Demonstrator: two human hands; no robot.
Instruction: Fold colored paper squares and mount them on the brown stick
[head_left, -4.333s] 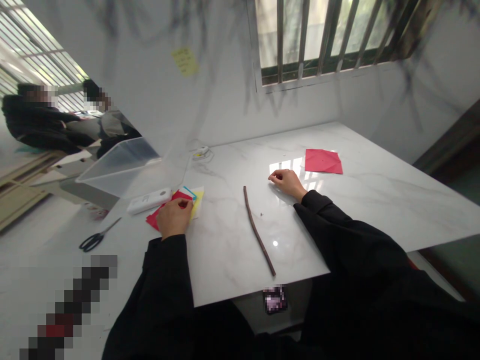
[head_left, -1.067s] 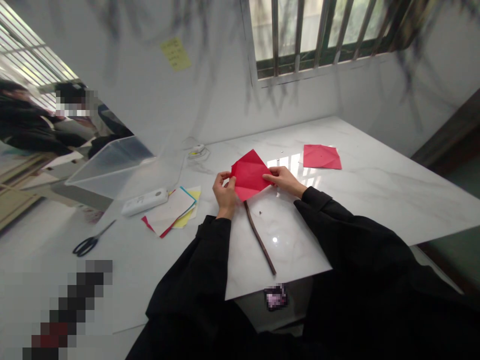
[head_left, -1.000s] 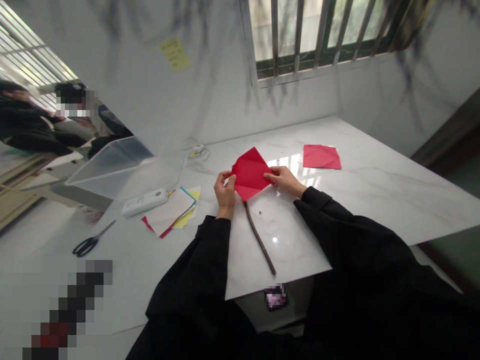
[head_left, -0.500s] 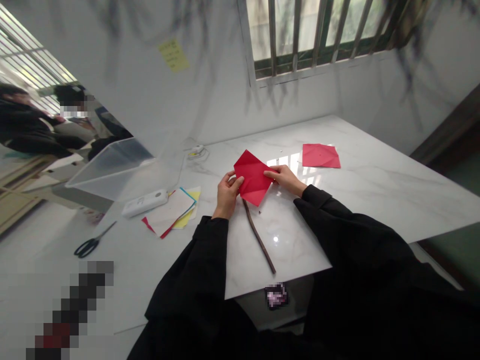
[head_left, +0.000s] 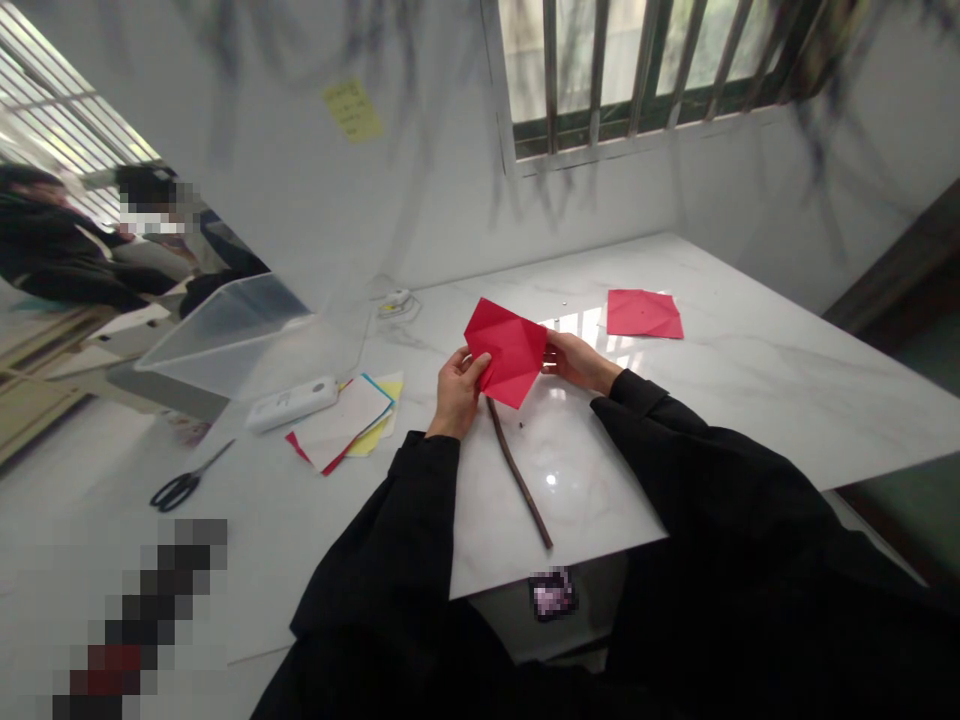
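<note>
A creased sheet of red paper (head_left: 510, 350) is raised over the table between my hands. My left hand (head_left: 459, 390) pinches its left edge, thumb on the front and fingers behind. At the right edge is my right hand (head_left: 577, 358), its fingers bent and partly behind the paper; the thumb is hidden. Beneath the paper, a thin brown stick (head_left: 517, 470) lies on the white tabletop, its upper end covered by the paper and my left hand. Further right, a folded red paper piece (head_left: 645, 313) lies flat.
On the left are coloured paper sheets (head_left: 352, 425), a white oblong device (head_left: 292, 403), black-handled scissors (head_left: 180, 490) and a clear plastic bin (head_left: 217, 325). A small white object with a cord (head_left: 397, 300) lies near the wall. Other people sit at far left.
My right thumb has left the paper's front and gone behind its edge. The paper has tilted slightly, while my left hand keeps its pinch.
</note>
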